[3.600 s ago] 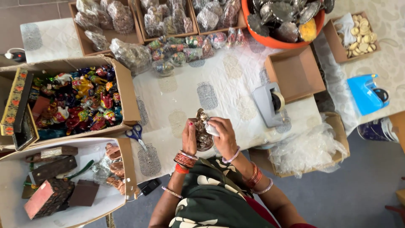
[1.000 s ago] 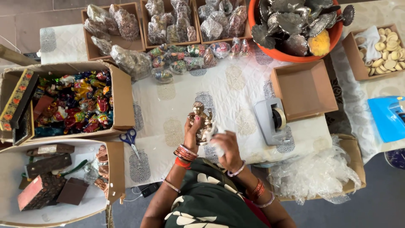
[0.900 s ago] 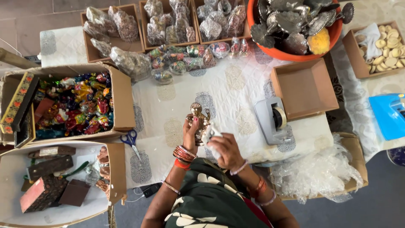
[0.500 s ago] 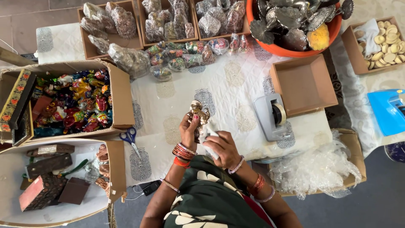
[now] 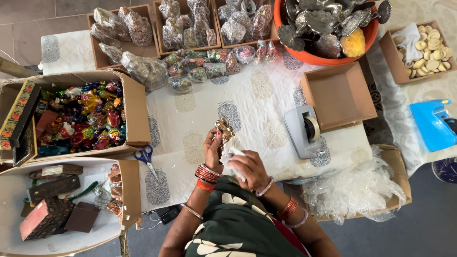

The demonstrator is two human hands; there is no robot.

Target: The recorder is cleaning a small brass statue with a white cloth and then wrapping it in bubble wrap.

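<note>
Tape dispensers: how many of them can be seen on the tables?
2. A grey tape dispenser stands on the white cloth beside the empty brown box; a blue tape dispenser lies at the right edge. Others may be hidden.

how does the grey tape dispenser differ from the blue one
The grey tape dispenser lies on the white patterned cloth, beside the empty open box and near the right hand. The blue dispenser lies much farther right, on a separate cloth, partly cut off by the frame edge. The grey one's tape roll shows; the blue one's cannot be made out. Neither is being touched.
</note>
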